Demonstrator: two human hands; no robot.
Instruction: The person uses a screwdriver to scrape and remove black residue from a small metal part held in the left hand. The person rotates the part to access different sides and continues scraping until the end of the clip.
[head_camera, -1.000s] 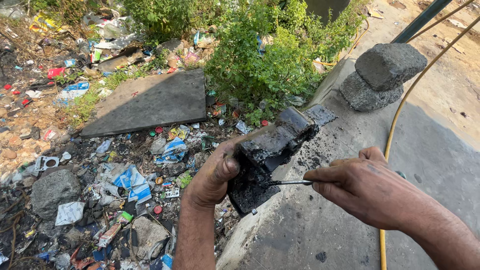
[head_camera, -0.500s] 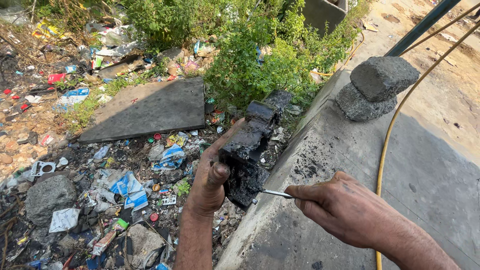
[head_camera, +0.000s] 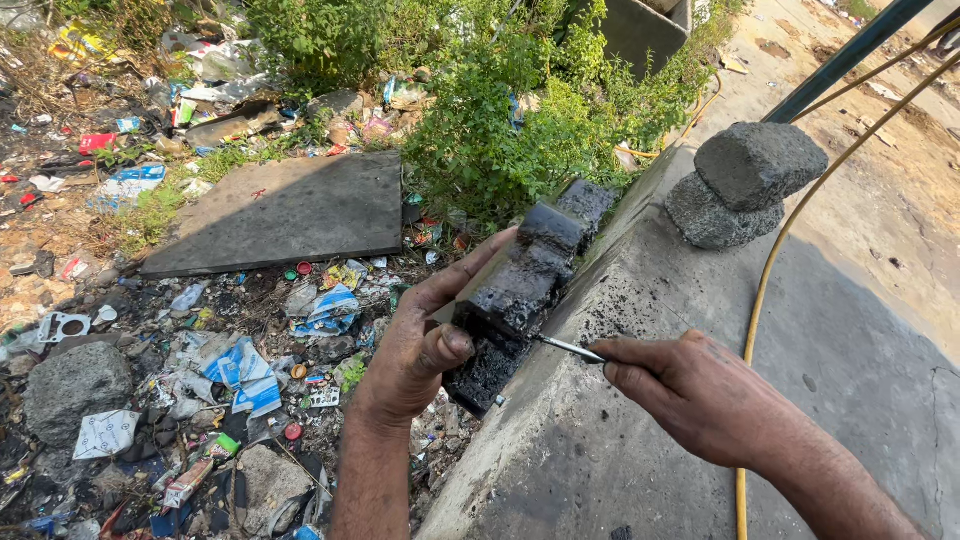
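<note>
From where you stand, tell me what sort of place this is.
Likely an outdoor roadside edge beside a rubbish-strewn verge. A concrete ledge runs along bare ground, litter lies thick beside bushes, and two stones sit stacked on the ledge.

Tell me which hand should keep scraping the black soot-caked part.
Right, probably. The right hand holds the thin metal tool with its tip at the black part. The left hand is wrapped around that part, bracing it against the concrete ledge.
</note>
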